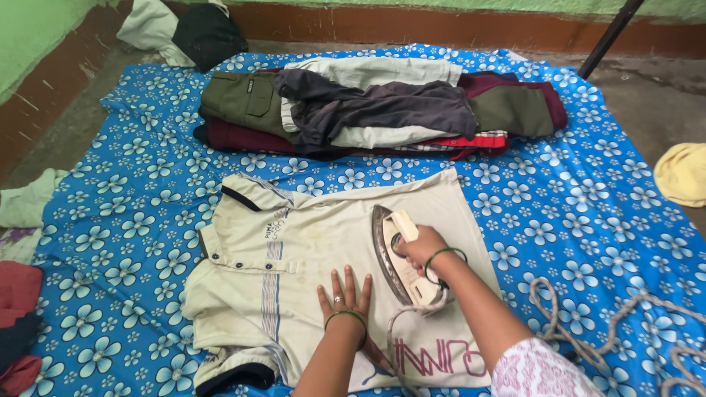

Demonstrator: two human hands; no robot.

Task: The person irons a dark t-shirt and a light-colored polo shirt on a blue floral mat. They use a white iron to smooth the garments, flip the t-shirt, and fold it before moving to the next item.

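Head view: the right hand (418, 248) is clamped on the iron (401, 257) handle, mid-shirt. The left hand (344, 298) is pressed flat, fingers apart, on the cream polo shirt (294, 250) (pink lettering near hem), spread on the blue floral sheet (573, 213).

At twelve o'clock we see a pile of folded clothes (379, 110) in olive, grey, maroon and cream on the blue flowered sheet (581, 213). At eleven o'clock lie a white and a dark cloth (187, 33). At three o'clock sits a yellow cloth (684, 173); at four o'clock a twisted cord (618, 323); at eight o'clock red garments (16, 316).
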